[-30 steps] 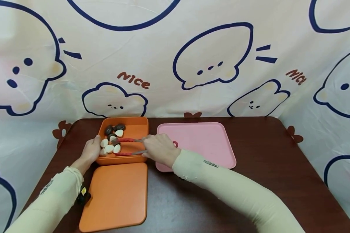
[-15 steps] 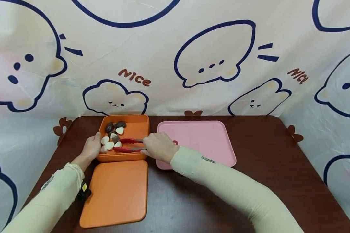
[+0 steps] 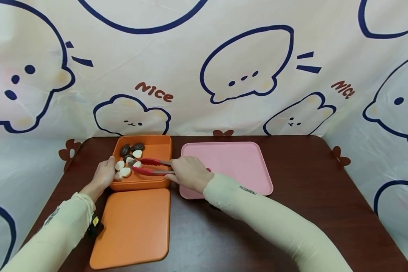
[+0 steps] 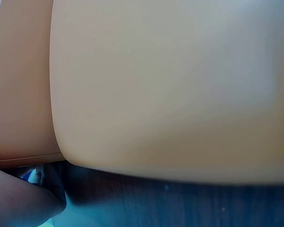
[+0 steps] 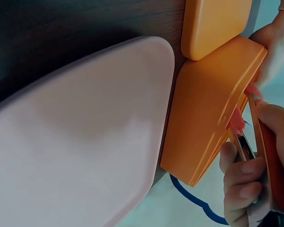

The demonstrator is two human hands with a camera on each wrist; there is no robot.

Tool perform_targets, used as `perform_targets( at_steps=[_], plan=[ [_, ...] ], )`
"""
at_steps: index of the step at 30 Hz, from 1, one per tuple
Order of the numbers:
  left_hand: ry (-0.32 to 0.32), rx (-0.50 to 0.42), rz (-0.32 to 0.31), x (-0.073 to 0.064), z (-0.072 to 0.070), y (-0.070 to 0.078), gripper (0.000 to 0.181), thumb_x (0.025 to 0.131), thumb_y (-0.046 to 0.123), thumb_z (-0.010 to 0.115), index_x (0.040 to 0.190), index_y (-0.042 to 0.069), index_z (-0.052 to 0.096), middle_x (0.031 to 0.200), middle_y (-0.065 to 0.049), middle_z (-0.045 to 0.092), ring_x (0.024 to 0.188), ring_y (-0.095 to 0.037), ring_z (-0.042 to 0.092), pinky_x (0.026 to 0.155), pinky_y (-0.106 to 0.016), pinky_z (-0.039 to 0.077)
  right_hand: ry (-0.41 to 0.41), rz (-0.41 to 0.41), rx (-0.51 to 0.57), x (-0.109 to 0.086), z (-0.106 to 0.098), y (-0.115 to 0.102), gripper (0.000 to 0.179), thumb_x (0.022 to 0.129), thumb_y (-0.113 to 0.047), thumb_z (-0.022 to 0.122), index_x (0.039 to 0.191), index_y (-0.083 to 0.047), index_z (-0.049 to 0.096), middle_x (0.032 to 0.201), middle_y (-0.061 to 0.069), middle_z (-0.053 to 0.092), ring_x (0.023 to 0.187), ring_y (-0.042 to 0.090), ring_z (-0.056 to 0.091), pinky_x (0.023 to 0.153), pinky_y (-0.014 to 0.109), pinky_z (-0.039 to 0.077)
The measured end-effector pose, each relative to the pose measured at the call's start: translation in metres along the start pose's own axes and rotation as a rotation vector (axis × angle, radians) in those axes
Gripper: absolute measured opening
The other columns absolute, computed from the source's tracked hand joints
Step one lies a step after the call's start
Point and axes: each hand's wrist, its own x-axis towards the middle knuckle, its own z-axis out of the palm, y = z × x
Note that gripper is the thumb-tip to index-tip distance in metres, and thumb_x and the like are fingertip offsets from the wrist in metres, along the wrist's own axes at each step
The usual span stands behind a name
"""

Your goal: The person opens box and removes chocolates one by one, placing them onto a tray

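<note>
Orange lid (image 3: 132, 230) lies already off, at six o'clock of the box (image 3: 141, 185), which the left hand (image 3: 104, 173) grips at nine o'clock, while the right hand (image 3: 188, 172) grips tongs (image 3: 149, 172) among the stones (image 3: 125, 172), inside from eight to eleven o'clock, so opening looks done, tong work unfinished.

Box (image 3: 160, 151) sits behind lid (image 3: 132, 228), left of tray (image 3: 237, 166).

The right hand (image 3: 190, 173) hides part of the tongs (image 3: 147, 172) and of the tray (image 3: 239, 162), cropped in the right wrist view. Whether the tongs pinch anything in the box (image 3: 141, 185) is too small to tell; the print (image 3: 248, 190) is illegible. The lid (image 4: 156, 85) overruns the left wrist view.
</note>
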Motion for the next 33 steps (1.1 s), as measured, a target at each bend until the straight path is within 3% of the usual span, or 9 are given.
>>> perform_targets(
  at_steps=[2,6,9,13,20,28,31,33],
  plan=[
    [-0.003,0.003,0.0,-0.001,-0.001,0.0,0.07,0.108,0.044,0.002,0.118,-0.009,0.046,0.127,-0.034,0.042,0.123,-0.043,0.04,0.099,-0.053,0.034,0.007,0.013,0.031,-0.001,-0.001,0.001,0.036,0.096,-0.052,0.065,0.09,-0.016,0.065,0.07,-0.006,0.06,0.061,0.011,0.055,0.055,0.023,0.045],
    [-0.004,0.005,0.001,-0.003,0.001,-0.003,0.065,0.108,0.045,0.002,0.101,-0.004,0.045,0.109,-0.028,0.045,0.116,-0.041,0.043,0.094,-0.049,0.034,0.024,0.033,0.078,-0.005,-0.001,0.005,0.034,0.096,-0.05,0.066,0.096,-0.016,0.069,0.073,-0.007,0.061,0.064,0.01,0.056,0.059,0.024,0.047],
    [0.004,0.012,0.003,-0.003,0.002,-0.004,0.059,0.108,0.045,0.003,0.085,0.004,0.04,0.089,-0.018,0.042,0.1,-0.037,0.047,0.087,-0.044,0.034,0.032,0.044,0.111,-0.007,-0.001,0.008,0.033,0.096,-0.048,0.068,0.1,-0.015,0.071,0.073,-0.007,0.061,0.066,0.011,0.055,0.06,0.025,0.047],
    [0.013,0.021,0.007,-0.003,0.003,-0.004,0.057,0.108,0.045,0.004,0.079,0.009,0.038,0.079,-0.011,0.041,0.088,-0.032,0.048,0.083,-0.04,0.034,0.049,0.049,0.137,-0.011,-0.004,0.014,0.031,0.095,-0.046,0.069,0.1,-0.016,0.071,0.07,-0.006,0.059,0.065,0.011,0.055,0.058,0.025,0.045],
    [0.018,0.013,0.007,0.0,0.001,-0.002,0.059,0.108,0.046,0.004,0.082,0.007,0.04,0.084,-0.014,0.044,0.101,-0.036,0.049,0.087,-0.043,0.036,0.099,0.049,0.211,-0.021,-0.017,0.026,0.027,0.096,-0.045,0.068,0.095,-0.018,0.068,0.067,-0.006,0.055,0.063,0.012,0.052,0.056,0.025,0.041],
    [0.014,-0.002,-0.007,-0.001,0.002,-0.002,0.059,0.108,0.044,0.004,0.087,0.004,0.042,0.095,-0.023,0.043,0.112,-0.04,0.045,0.093,-0.047,0.035,0.143,0.112,0.274,-0.046,-0.024,0.053,0.031,0.095,-0.046,0.07,0.108,-0.018,0.071,0.066,-0.005,0.055,0.061,0.011,0.05,0.052,0.024,0.038],
    [0.016,-0.003,-0.002,0.0,0.001,-0.002,0.059,0.108,0.044,0.004,0.088,0.003,0.042,0.098,-0.022,0.044,0.112,-0.039,0.045,0.093,-0.047,0.035,0.174,0.124,0.263,-0.054,-0.023,0.066,0.032,0.094,-0.045,0.071,0.108,-0.017,0.071,0.064,-0.004,0.053,0.06,0.011,0.049,0.051,0.025,0.036],
    [0.017,-0.005,-0.001,0.0,0.001,-0.001,0.059,0.109,0.044,0.004,0.085,0.005,0.042,0.091,-0.02,0.046,0.102,-0.039,0.048,0.088,-0.045,0.037,0.181,0.137,0.256,-0.06,-0.022,0.075,0.032,0.094,-0.044,0.072,0.108,-0.016,0.072,0.064,-0.004,0.053,0.06,0.012,0.049,0.052,0.026,0.036]
  ],
)
